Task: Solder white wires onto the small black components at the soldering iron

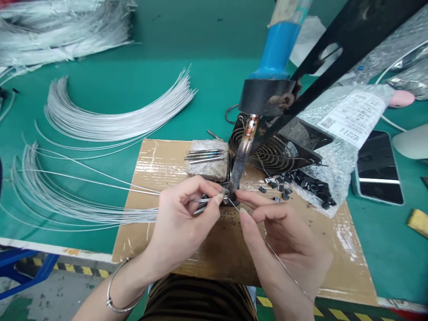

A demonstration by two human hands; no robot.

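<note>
A soldering iron (276, 49) with a blue handle is clamped upright, its dark tip (238, 171) pointing down between my hands. My left hand (187, 218) is closed in a pinch just left of the tip; the small piece at its fingertips is too hidden to make out. White wires (137, 216) run from the left to behind this hand, with metallic ends showing between the fingers. In my right hand (284, 240), thumb and fingers pinch a thin solder wire (284, 266) that reaches toward the tip and trails down across the palm.
A larger white wire bundle (110, 120) lies on the green mat. Metal pins (204, 156) rest on a wrapped block, beside a black fan (277, 151). Small black parts (310, 185) spill from bubble wrap onto the cardboard (334, 263). A phone (377, 169) lies right.
</note>
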